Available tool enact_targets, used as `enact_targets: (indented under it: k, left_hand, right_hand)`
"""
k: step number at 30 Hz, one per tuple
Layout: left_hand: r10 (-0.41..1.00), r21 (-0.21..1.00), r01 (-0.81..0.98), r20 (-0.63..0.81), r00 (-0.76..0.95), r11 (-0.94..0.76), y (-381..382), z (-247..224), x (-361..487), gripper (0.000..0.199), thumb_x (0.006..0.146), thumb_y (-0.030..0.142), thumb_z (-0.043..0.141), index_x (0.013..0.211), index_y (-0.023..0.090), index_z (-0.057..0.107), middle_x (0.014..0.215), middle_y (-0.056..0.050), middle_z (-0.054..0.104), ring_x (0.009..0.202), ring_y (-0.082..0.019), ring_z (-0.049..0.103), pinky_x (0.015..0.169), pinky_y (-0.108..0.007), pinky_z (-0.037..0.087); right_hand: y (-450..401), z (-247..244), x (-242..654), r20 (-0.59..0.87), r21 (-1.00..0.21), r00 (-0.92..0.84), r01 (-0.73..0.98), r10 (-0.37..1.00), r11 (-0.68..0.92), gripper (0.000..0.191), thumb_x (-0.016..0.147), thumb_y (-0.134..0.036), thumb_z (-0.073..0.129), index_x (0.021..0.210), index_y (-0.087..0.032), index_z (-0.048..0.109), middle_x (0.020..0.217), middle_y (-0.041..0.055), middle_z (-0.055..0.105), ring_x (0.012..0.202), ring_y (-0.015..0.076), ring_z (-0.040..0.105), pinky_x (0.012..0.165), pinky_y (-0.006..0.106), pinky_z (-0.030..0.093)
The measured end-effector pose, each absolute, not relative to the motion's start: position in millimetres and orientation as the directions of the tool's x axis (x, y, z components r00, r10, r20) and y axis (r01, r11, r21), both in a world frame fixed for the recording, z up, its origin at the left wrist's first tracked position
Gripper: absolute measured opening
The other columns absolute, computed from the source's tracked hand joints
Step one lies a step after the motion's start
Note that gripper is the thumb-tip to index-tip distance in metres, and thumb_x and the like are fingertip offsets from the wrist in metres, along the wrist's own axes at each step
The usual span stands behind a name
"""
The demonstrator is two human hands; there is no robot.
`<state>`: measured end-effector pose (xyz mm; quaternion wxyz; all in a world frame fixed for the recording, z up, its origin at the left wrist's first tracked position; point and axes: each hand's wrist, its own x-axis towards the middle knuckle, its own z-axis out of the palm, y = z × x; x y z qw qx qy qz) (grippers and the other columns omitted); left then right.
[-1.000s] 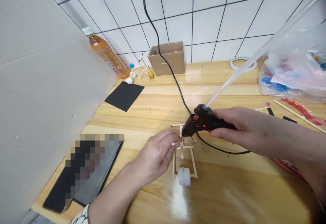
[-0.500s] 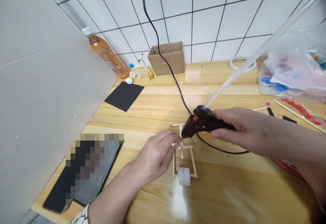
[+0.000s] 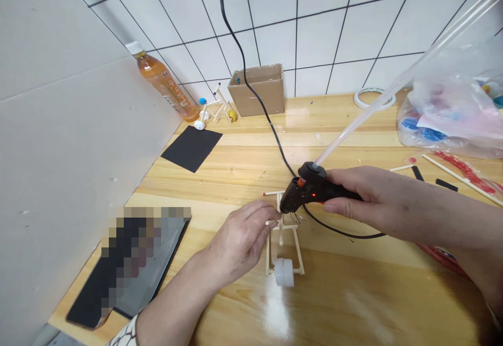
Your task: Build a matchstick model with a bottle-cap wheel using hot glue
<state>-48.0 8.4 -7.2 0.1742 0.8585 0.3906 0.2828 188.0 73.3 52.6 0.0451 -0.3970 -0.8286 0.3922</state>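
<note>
A small frame of pale sticks (image 3: 298,250) lies on the wooden table, with a white wheel-like roller (image 3: 284,272) at its near end and a red-tipped stick (image 3: 271,194) at its far end. My left hand (image 3: 243,238) pinches a short pale stick (image 3: 271,223) against the frame from the left. My right hand (image 3: 365,194) is wrapped round a black glue gun (image 3: 301,194) with a lit orange light. Its nozzle points down at the frame, right beside my left fingertips. A long clear glue stick (image 3: 365,112) rises from the gun's back.
Across the back are a tilted drink bottle (image 3: 167,86), a small stick model (image 3: 216,107), a cardboard box (image 3: 257,92), a tape roll (image 3: 373,99) and a plastic bag (image 3: 451,115). A phone (image 3: 86,283) lies left. A black cable (image 3: 275,131) crosses the table.
The free end of the glue stick has swung slightly. Both hands and the stick frame are almost where they were.
</note>
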Motion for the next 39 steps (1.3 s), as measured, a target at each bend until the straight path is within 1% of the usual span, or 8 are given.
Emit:
enact_targets:
  k: [10,14,19,26,29,34,39]
  left_hand:
    - [0.763,0.515,0.567,0.36,0.537,-0.643,8.4,-8.0,-48.3,0.019,0.082,0.004,0.045,0.096,0.013,0.054,0.087,-0.008,0.062,0.082,-0.015,0.059,0.07,-0.026,0.051]
    - [0.765,0.517,0.569,0.355,0.537,-0.639,8.2,-7.7,-48.6,0.02,0.081,0.003,0.046,0.096,0.013,0.053,0.088,-0.008,0.062,0.083,-0.015,0.059,0.071,-0.026,0.051]
    - [0.767,0.52,0.57,0.355,0.533,-0.637,9.0,-7.9,-48.5,0.019,0.081,0.004,0.046,0.096,0.013,0.054,0.087,-0.008,0.063,0.082,-0.014,0.059,0.071,-0.025,0.052]
    - [0.763,0.502,0.577,0.372,0.529,-0.644,9.1,-6.5,-46.8,0.017,0.083,0.007,0.045,0.095,0.014,0.054,0.086,-0.008,0.063,0.08,-0.015,0.06,0.069,-0.025,0.052]
    - [0.763,0.498,0.58,0.369,0.531,-0.644,8.9,-6.4,-47.0,0.017,0.083,0.007,0.044,0.095,0.014,0.054,0.085,-0.008,0.063,0.08,-0.015,0.06,0.068,-0.026,0.052]
    - [0.765,0.502,0.58,0.365,0.531,-0.642,9.1,-7.1,-47.4,0.017,0.082,0.004,0.046,0.095,0.013,0.054,0.086,-0.008,0.063,0.081,-0.014,0.06,0.071,-0.025,0.052]
    - [0.771,0.523,0.572,0.353,0.53,-0.632,8.9,-8.6,-48.8,0.017,0.081,0.004,0.048,0.094,0.013,0.054,0.087,-0.007,0.063,0.081,-0.014,0.059,0.071,-0.025,0.051]
  right_hand:
    - [73.4,54.5,186.2,-0.221,-0.685,-0.695,0.611,0.684,0.398,0.021,0.084,-0.03,0.044,0.093,-0.021,0.06,0.091,0.0034,0.068,0.082,0.022,0.061,0.069,0.033,0.046]
    - [73.8,54.1,185.6,-0.219,-0.679,-0.691,0.615,0.689,0.401,0.022,0.084,-0.029,0.043,0.095,-0.021,0.061,0.088,0.0035,0.068,0.079,0.0214,0.061,0.067,0.032,0.045]
    - [73.8,53.3,185.5,-0.225,-0.669,-0.685,0.626,0.693,0.401,0.025,0.084,-0.028,0.043,0.099,-0.02,0.062,0.091,0.0044,0.068,0.082,0.0219,0.062,0.069,0.032,0.046]
    - [73.5,53.3,185.0,-0.233,-0.656,-0.676,0.64,0.699,0.4,0.024,0.084,-0.029,0.043,0.095,-0.019,0.062,0.091,0.0055,0.068,0.083,0.0225,0.062,0.07,0.032,0.045]
    - [74.0,52.6,185.0,-0.232,-0.647,-0.662,0.652,0.713,0.395,0.025,0.082,-0.031,0.045,0.093,-0.019,0.063,0.088,0.0054,0.069,0.079,0.0227,0.062,0.068,0.032,0.045]
    - [74.8,50.9,186.3,-0.212,-0.654,-0.642,0.653,0.737,0.381,0.025,0.079,-0.034,0.05,0.092,-0.019,0.066,0.078,0.0042,0.07,0.073,0.0226,0.062,0.064,0.03,0.045]
    - [75.8,50.6,187.4,-0.21,-0.655,-0.645,0.651,0.735,0.384,0.026,0.079,-0.035,0.05,0.092,-0.02,0.067,0.075,0.0037,0.069,0.07,0.0222,0.062,0.063,0.03,0.045]
